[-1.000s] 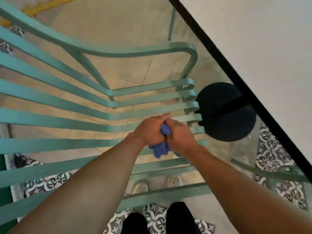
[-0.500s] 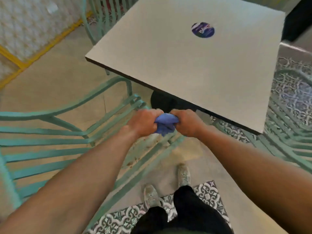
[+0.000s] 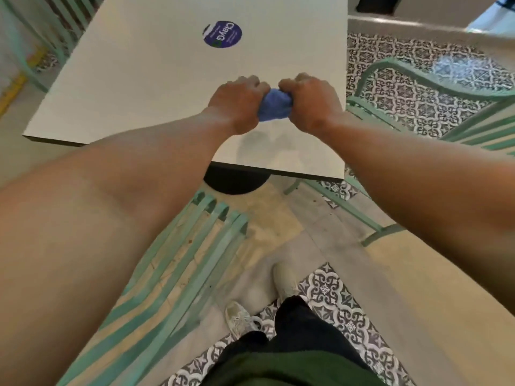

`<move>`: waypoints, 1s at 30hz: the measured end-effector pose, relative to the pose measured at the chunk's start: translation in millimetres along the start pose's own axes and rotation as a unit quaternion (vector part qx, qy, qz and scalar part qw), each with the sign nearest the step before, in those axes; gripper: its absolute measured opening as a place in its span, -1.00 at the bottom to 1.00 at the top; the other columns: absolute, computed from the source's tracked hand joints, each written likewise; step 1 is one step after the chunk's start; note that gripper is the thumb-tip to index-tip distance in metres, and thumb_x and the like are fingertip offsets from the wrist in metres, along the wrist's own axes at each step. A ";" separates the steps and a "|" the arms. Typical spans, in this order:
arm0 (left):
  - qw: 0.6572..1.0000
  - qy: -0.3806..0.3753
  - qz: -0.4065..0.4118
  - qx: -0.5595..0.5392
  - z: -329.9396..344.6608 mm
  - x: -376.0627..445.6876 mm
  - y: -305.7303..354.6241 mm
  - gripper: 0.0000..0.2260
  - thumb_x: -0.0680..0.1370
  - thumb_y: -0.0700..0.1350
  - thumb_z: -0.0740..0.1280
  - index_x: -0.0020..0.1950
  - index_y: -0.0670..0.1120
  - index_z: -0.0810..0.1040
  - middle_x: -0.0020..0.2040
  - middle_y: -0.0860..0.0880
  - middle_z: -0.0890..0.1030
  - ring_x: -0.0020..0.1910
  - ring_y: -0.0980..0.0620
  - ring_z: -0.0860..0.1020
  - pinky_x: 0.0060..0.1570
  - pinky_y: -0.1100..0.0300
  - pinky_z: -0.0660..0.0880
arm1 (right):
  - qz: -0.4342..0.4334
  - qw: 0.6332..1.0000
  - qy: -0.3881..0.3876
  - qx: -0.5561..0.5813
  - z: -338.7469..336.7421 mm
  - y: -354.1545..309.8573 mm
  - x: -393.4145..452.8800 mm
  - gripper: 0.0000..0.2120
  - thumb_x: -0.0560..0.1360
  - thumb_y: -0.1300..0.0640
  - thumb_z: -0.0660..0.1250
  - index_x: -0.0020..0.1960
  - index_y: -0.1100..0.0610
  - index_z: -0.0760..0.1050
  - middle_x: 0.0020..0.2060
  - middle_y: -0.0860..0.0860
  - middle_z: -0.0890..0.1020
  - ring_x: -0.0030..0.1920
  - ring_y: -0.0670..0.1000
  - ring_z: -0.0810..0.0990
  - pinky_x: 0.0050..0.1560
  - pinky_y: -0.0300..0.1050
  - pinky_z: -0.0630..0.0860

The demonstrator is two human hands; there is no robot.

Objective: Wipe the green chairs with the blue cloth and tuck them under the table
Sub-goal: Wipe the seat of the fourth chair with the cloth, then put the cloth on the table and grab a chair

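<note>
Status: your left hand (image 3: 239, 103) and right hand (image 3: 310, 103) clench the bunched blue cloth (image 3: 273, 108) between them above the bench (image 3: 156, 87), touching neither green chair (image 3: 178, 263), (image 3: 434, 107), both apparently not yet tucked under.

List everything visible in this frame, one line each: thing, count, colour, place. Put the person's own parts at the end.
table: 1, white top with dark edge, centre and upper left
sticker: 1, round, purple with white print, on the tabletop
table base: 1, black, on the floor under the near table edge
chairs: 3 at least, green slats; one at lower left, one at right, one at top left
cloth: 1, blue, bunched between both hands above the table
floor: beige, with grey patterned tiles
shoes: 2, pale, bottom centre
left hand: gripping the cloth
right hand: gripping the cloth
</note>
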State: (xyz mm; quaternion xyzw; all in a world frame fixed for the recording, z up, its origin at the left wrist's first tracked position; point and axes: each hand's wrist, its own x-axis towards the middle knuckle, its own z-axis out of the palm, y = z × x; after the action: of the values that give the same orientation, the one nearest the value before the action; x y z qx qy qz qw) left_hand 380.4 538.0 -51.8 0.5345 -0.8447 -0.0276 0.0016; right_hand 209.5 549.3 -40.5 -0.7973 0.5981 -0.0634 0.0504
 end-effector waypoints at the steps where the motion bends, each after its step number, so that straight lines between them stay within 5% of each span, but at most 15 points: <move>1: 0.999 -0.051 -0.015 -0.001 10.2 6.7 5.2 -0.48 0.53 0.01 0.34 0.46 -0.06 0.31 0.30 -0.14 0.45 0.26 -0.19 0.45 0.18 -0.08 0.41 | 0.016 0.999 -0.033 0.006 12.2 7.5 0.4 -0.61 0.42 0.24 0.28 0.24 0.11 0.41 0.14 0.20 0.48 0.09 0.28 0.52 0.01 0.05 0.45; 3: 0.983 -0.176 -0.043 -0.006 36.5 12.0 13.7 -0.22 0.50 0.18 0.32 0.59 -0.02 0.03 0.54 -0.12 0.19 0.49 -0.15 0.20 0.39 -0.13 0.23 | 0.038 0.988 -0.153 -0.007 42.5 18.3 -5.1 -0.35 0.42 0.15 0.32 0.46 0.10 0.17 0.36 0.20 0.31 0.34 0.28 0.34 0.23 0.15 0.39; 5: 0.962 -0.263 -0.062 -0.028 63.0 6.3 22.3 -0.10 0.50 0.30 0.27 0.60 -0.03 -0.19 0.61 -0.08 -0.14 0.58 -0.08 -0.09 0.48 -0.19 0.00 | 0.053 0.961 -0.270 -0.020 71.1 22.9 -16.1 -0.19 0.46 0.00 0.25 0.55 0.11 -0.13 0.53 0.19 -0.02 0.52 0.27 -0.02 0.43 0.26 0.11; 8: 0.955 -0.277 -0.078 -0.078 84.1 0.0 33.2 -0.26 0.61 0.22 0.09 0.59 -0.07 -0.25 0.59 -0.08 -0.27 0.57 -0.05 -0.24 0.50 -0.18 -0.14 | 0.059 0.952 -0.299 0.036 87.4 25.4 -20.0 -0.22 0.53 -0.14 0.07 0.55 0.12 -0.25 0.54 0.16 -0.25 0.52 0.24 -0.28 0.47 0.30 -0.20; 14: 0.980 -0.152 -0.089 -0.096 83.9 8.6 37.0 -0.43 0.67 0.09 -0.07 0.60 -0.07 -0.19 0.60 -0.04 -0.23 0.57 -0.01 -0.23 0.51 -0.12 -0.20 | 0.044 0.983 -0.170 0.057 82.5 21.6 -3.9 -0.35 0.58 -0.05 -0.05 0.55 0.18 -0.19 0.55 0.15 -0.21 0.53 0.21 -0.26 0.47 0.29 -0.22; 21: 0.967 -0.200 -0.119 -0.099 89.6 5.2 41.1 -0.45 0.67 0.09 -0.06 0.61 -0.04 -0.11 0.61 -0.03 -0.15 0.58 -0.02 -0.14 0.49 -0.19 -0.11 | 0.028 0.967 -0.246 0.061 100.0 27.6 -9.1 -0.40 0.64 -0.09 -0.15 0.54 0.14 -0.28 0.54 0.09 -0.27 0.52 0.12 -0.32 0.48 0.21 -0.27; 26: 0.981 -0.127 -0.138 -0.042 72.6 -30.2 17.3 -0.56 0.58 0.08 0.12 0.43 -0.03 0.32 0.43 -0.06 0.36 0.42 -0.05 0.26 0.36 -0.16 0.15 | 0.053 0.966 -0.251 -0.018 89.8 13.6 -0.4 -0.37 0.62 -0.11 -0.05 0.56 0.15 -0.18 0.56 0.12 -0.17 0.54 0.19 -0.21 0.43 0.36 -0.18; 30: 0.968 -0.116 -0.219 -0.047 72.5 -97.8 -3.5 -0.50 0.57 0.02 0.15 0.50 -0.06 0.25 0.51 -0.09 0.27 0.50 -0.08 0.18 0.44 -0.18 0.11 | 0.050 0.983 -0.170 -0.047 78.2 -18.7 -4.4 -0.32 0.55 -0.04 0.13 0.55 0.19 -0.03 0.54 0.21 -0.02 0.53 0.26 -0.09 0.45 0.32 -0.11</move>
State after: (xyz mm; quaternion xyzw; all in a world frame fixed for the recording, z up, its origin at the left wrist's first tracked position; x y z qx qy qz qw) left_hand 423.2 628.1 -121.8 0.6989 -0.6993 -0.1290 -0.0774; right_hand 238.6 559.2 -114.9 -0.7669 0.6225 0.1036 0.1166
